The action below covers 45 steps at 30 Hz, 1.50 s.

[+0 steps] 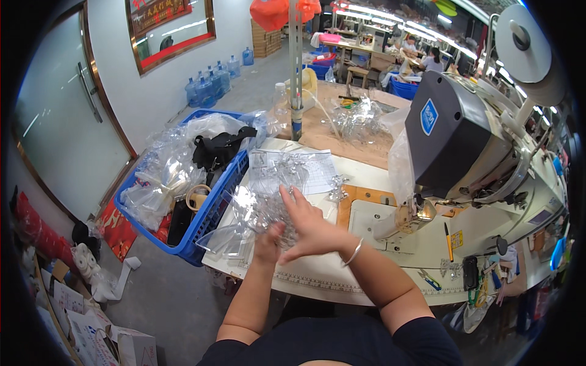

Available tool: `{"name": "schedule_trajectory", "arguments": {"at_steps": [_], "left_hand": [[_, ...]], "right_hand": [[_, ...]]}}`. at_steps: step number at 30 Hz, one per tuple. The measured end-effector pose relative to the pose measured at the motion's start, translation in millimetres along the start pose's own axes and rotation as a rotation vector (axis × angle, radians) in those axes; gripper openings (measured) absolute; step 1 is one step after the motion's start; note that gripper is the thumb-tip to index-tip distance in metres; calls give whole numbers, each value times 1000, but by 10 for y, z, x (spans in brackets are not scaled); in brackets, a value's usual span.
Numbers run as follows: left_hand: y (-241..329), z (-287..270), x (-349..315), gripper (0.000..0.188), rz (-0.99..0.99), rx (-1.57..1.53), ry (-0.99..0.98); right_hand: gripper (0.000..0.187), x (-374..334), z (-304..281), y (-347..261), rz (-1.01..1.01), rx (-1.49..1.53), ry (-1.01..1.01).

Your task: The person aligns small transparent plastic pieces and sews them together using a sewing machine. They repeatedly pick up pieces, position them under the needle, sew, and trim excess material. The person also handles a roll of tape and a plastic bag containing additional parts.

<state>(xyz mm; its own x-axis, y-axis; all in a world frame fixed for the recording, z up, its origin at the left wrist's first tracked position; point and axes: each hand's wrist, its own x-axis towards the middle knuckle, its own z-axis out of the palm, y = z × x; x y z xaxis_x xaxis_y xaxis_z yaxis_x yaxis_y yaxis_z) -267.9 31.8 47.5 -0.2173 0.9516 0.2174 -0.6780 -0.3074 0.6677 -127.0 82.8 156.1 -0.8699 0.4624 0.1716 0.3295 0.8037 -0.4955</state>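
Over the left part of the sewing table point(293, 282), my left hand point(267, 245) closes around a tangled bunch of clear plastic pieces point(268, 210). My right hand point(314, 230) lies against the right side of the bunch, its fingers stretched out and apart. Behind the bunch, a printed paper sheet point(317, 168) is partly covered by more clear plastic. A small clear clump point(337, 188) rests beside the sheet. Exactly what the plastic pieces are cannot be made out.
A sewing machine point(455, 137) stands at the right. A blue basket point(210, 222) of plastic bags and black straps adjoins the table's left edge. Snips point(430, 279) and an orange pen point(448, 242) lie at right. Behind the table rises a metal pole point(296, 73).
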Motion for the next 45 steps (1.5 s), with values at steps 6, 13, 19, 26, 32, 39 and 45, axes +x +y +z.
{"name": "schedule_trajectory", "arguments": {"at_steps": [6,13,19,26,32,39,45], "left_hand": [[348,-15,37,71,183,-11,-29],[282,-501,-52,80,-24,-203,15],[366,-174,-133,90,-67,-81,-98],[340,-98,-330,97,-76,64,-174],[267,-162,-430,79,-162,108,-114],[521,-520,-502,91,-156,138,-372],[652,-681,-457,93,0,206,-180]], "right_hand": [[81,334,-63,1572,1054,-66,530],[32,418,280,1520,792,-1,620],[24,126,263,604,430,647,457],[46,-266,207,163,276,950,133],[90,-395,390,-185,88,366,337],[91,-217,436,-382,-29,449,161],[80,257,498,-284,-135,461,97]]}}
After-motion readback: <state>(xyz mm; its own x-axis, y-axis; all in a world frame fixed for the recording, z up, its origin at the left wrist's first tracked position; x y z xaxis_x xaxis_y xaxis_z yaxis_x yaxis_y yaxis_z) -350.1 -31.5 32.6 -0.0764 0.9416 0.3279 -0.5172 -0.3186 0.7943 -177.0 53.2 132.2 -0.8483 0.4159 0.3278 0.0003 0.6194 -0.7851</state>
